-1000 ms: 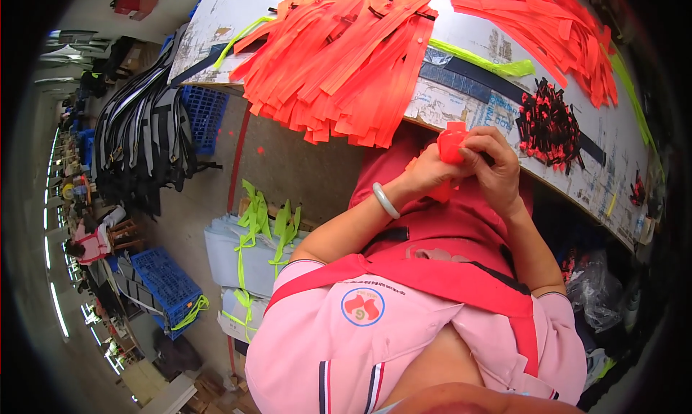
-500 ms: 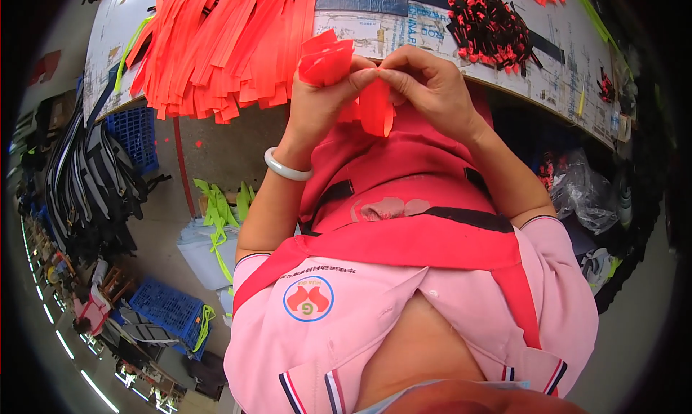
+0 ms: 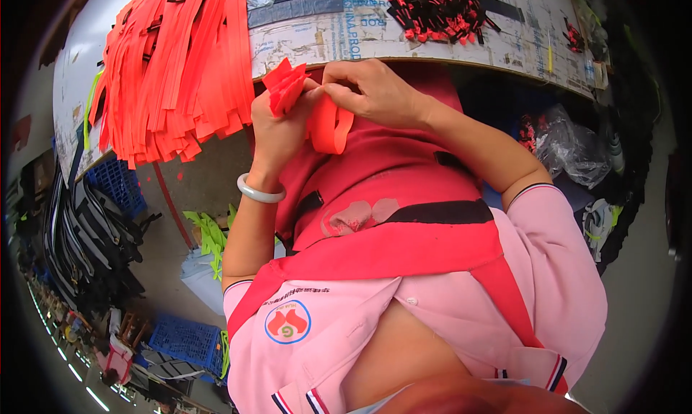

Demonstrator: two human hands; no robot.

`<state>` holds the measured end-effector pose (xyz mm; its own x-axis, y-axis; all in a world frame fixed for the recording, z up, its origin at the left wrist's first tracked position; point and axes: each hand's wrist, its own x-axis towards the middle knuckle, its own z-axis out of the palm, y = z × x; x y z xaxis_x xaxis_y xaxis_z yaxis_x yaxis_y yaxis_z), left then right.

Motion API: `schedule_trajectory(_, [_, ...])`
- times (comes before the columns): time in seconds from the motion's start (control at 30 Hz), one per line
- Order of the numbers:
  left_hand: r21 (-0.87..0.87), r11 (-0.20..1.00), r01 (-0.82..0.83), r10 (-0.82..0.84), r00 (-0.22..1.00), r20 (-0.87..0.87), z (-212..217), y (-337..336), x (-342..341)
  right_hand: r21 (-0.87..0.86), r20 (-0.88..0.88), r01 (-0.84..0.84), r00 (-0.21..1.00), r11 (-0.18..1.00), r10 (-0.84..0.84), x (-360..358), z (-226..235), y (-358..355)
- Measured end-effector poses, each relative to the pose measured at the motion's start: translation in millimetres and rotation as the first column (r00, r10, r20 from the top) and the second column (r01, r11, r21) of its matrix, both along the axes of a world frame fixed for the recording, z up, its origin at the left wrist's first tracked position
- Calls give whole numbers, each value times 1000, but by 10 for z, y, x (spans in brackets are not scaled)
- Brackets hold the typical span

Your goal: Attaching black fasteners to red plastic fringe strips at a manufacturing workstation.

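Note:
In my left hand [image 3: 276, 134] is a folded bundle of red-orange fabric strips [image 3: 286, 90], whose ends stick up above the fist. Below the fingers hangs a loop of the same red-orange strip [image 3: 331, 129], in front of my apron. My right hand [image 3: 375, 93] pinches thumb and forefinger together at the strip's upper edge, touching the left fingertips. Whether a smaller piece sits in that pinch is hidden. Both hands are just off the table's front edge, and a pale bangle circles my left wrist.
Many long red-orange strips [image 3: 176, 68] drape over the front edge of the worn white table [image 3: 303, 43] at left. A heap of small black-and-red pieces [image 3: 436, 10] lies farther right. Blue crates [image 3: 184, 340], hanging black-grey straps [image 3: 90, 234] and a clear plastic bag [image 3: 573, 147] are around.
The view has shifted, so table and hands appear farther left. The strip's loop hangs more open below my fingers. Both hands keep their hold close together.

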<state>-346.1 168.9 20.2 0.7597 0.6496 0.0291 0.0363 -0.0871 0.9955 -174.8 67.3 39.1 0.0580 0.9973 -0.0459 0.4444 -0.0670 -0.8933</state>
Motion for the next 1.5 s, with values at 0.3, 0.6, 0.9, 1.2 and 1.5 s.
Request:
schedule_trajectory(0.3, [-213,975,64,-61,998,19,14,-77,125,-451,-588,66,728,890,-352,-122,-443,-140])
schedule_trajectory(0.6, [-484,868,112,-148,988,-35,-42,13,92,397,550,449,582,800,-599,835,-348,-508])
schedule_trajectory(0.9, [-507,853,122,-146,989,-9,28,-8,147,554,646,368,375,746,-665,1438,-662,-172])
schedule_trajectory(1.2, [-488,863,134,-159,987,-10,8,-48,132,413,777,290,382,863,-500,1322,-665,-103])
schedule_trajectory(1.5, [-477,867,140,-161,987,-3,-6,-53,82,397,352,595,604,699,-715,1759,-432,-20])
